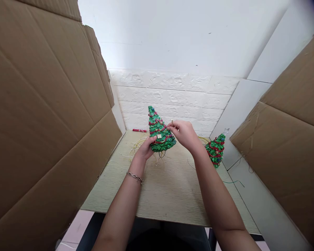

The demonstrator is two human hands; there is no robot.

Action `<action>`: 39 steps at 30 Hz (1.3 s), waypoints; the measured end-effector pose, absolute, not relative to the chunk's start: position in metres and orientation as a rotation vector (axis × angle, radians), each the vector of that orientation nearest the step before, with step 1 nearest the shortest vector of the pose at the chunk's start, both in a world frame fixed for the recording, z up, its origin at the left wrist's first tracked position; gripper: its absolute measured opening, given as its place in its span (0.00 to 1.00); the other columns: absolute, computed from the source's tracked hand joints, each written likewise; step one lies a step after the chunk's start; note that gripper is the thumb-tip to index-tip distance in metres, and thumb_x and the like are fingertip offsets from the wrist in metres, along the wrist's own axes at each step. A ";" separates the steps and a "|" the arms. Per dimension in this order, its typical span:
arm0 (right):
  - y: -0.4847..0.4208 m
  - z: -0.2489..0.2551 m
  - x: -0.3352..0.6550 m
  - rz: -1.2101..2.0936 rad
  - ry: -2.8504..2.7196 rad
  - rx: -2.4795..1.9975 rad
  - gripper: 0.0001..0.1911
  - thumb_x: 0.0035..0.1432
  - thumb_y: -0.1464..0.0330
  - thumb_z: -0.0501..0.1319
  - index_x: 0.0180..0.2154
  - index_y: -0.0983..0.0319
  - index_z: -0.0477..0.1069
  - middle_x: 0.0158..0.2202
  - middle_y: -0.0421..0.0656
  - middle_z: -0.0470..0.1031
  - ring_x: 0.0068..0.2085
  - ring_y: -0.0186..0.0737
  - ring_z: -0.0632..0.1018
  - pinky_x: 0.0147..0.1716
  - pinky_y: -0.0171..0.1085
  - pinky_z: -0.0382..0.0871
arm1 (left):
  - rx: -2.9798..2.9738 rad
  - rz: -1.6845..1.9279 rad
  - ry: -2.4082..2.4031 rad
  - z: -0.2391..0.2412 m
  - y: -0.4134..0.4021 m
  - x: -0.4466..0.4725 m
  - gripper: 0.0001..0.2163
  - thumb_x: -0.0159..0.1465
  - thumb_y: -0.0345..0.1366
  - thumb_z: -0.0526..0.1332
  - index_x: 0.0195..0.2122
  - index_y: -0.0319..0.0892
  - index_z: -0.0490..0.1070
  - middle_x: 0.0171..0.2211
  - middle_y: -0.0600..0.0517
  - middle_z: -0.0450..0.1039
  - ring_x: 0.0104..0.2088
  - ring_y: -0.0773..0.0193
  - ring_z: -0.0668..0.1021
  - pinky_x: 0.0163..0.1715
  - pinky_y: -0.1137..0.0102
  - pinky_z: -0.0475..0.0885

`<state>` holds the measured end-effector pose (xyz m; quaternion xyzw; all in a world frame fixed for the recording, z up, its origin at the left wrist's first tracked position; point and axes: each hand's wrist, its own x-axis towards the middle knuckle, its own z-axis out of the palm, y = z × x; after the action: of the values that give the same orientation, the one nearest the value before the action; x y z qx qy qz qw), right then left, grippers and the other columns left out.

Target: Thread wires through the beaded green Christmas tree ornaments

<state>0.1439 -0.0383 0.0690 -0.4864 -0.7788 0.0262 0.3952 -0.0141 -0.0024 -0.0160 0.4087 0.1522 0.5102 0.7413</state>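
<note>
Cardboard [49, 104] walls you in on both sides, with the worktop [170, 195] between. Your decorated tree [157, 126] is above it, tilted, between your hands, while a second tree [216, 150] is partly hidden by your right forearm. Your left hand [146, 149] has its grip closed round the tree's lower left — thumb on the front, fingers out of sight behind. Your right hand [184, 132] has its grip pinched together at the tree's right side; what, if anything, sits between those fingertips is too small to tell. For work this fine, you would do well to brace the right wrist, turn the tree with the left and press gently, so nothing gets knocked loose. No tray or pot can be made out: your coiled wire [131, 152] lies straight on the worktop — behind it, a slim red tube [139, 130], any contents hidden.
</note>
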 end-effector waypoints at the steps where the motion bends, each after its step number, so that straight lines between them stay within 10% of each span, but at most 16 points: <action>1: -0.038 0.068 0.143 0.047 -1.989 -1.228 0.09 0.57 0.73 0.58 0.30 0.60 0.76 0.33 0.43 0.79 0.36 0.39 0.76 0.38 0.37 0.64 | 0.898 1.122 0.343 -0.016 -0.003 -0.014 0.19 0.46 0.37 0.69 0.40 0.38 0.73 0.40 0.46 0.78 0.47 0.50 0.77 0.51 0.57 0.68; 12: -0.044 0.067 0.140 0.277 -1.857 -0.998 0.10 0.55 0.68 0.60 0.41 0.60 0.70 0.30 0.39 0.73 0.30 0.34 0.72 0.33 0.34 0.64 | 0.913 1.118 0.330 -0.019 0.000 -0.015 0.18 0.49 0.39 0.67 0.41 0.38 0.73 0.38 0.47 0.79 0.43 0.54 0.79 0.49 0.60 0.69; 24: -0.039 0.062 0.140 0.318 -1.817 -1.072 0.06 0.53 0.69 0.61 0.26 0.61 0.73 0.26 0.39 0.76 0.29 0.35 0.73 0.31 0.35 0.63 | 0.906 1.121 0.349 -0.016 -0.003 -0.014 0.20 0.46 0.39 0.69 0.39 0.38 0.73 0.37 0.46 0.79 0.41 0.53 0.79 0.48 0.59 0.70; 35: -0.046 0.071 0.147 0.594 -1.782 -1.026 0.15 0.48 0.65 0.65 0.40 0.60 0.69 0.25 0.36 0.70 0.25 0.31 0.68 0.26 0.33 0.61 | 0.934 1.099 0.337 -0.018 -0.003 -0.014 0.21 0.47 0.38 0.69 0.42 0.38 0.72 0.40 0.45 0.78 0.44 0.51 0.78 0.50 0.58 0.68; 39: -0.054 0.078 0.147 0.600 -1.740 -1.025 0.07 0.49 0.66 0.63 0.32 0.62 0.70 0.27 0.38 0.71 0.27 0.31 0.69 0.27 0.33 0.61 | 0.939 1.103 0.342 -0.019 -0.003 -0.013 0.20 0.46 0.38 0.69 0.40 0.38 0.72 0.39 0.46 0.78 0.45 0.51 0.78 0.51 0.58 0.67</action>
<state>0.1468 -0.0545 0.0784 -0.4228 -0.7177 0.2476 0.4949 -0.0125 -0.0028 -0.0187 0.4275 0.1557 0.5020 0.7355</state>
